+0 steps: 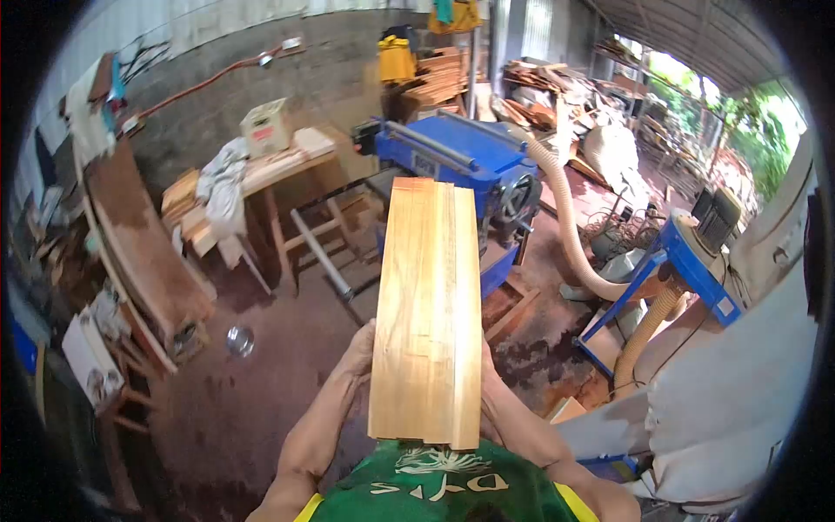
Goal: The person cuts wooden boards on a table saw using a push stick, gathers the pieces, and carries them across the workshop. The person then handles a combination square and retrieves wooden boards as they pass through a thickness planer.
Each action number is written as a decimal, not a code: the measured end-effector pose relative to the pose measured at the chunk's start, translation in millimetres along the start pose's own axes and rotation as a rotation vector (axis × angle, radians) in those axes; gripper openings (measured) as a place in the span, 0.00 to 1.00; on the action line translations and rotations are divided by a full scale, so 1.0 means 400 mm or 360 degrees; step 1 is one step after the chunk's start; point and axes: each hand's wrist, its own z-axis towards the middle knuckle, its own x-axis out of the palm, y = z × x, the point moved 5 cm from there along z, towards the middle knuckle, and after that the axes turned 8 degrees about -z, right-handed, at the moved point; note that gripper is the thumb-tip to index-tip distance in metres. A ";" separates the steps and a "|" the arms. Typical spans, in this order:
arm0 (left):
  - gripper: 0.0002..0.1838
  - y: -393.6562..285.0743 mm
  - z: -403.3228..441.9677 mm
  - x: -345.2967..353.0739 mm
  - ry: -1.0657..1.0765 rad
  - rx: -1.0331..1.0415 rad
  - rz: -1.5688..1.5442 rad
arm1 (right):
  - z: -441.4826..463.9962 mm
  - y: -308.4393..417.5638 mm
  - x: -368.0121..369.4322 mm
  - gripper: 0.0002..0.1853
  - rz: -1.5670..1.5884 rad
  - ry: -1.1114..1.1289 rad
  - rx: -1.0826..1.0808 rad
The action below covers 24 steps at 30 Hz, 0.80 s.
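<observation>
A stack of long, light-brown wooden boards lies lengthwise in front of my chest, its near end close to my green shirt. My left hand grips the stack's left side, with most of its fingers hidden beneath the wood. On the opposite side my right hand holds the stack too, largely covered by the boards. Just beyond the far end stands a blue thickness planer with a handwheel on its right side.
A ribbed hose runs from the planer toward a blue-framed dust collector at right. To the left, a wooden bench carries a cloth and a pale box. A roller stand extends near the planer. Scrap wood is piled behind.
</observation>
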 end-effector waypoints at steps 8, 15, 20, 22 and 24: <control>0.37 -0.234 0.715 0.046 0.0067 -0.0044 0.0128 | 0.540 0.363 0.002 0.49 0.0069 0.0132 -0.0295; 0.36 -0.375 1.247 0.075 0.0214 -0.0129 0.0233 | 0.961 0.659 0.013 0.45 0.0389 -0.0106 -0.0502; 0.36 -0.443 1.557 0.050 0.0374 -0.0287 0.0275 | 1.265 0.818 -0.064 0.54 0.0361 -0.0419 -0.0725; 0.36 -0.458 1.662 0.059 0.0439 -0.0362 0.0292 | 1.344 0.866 -0.094 0.53 0.0397 -0.0462 -0.0741; 0.36 -0.458 1.751 0.068 0.0482 -0.0428 0.0305 | 1.410 0.897 -0.126 0.53 0.0429 -0.0447 -0.0761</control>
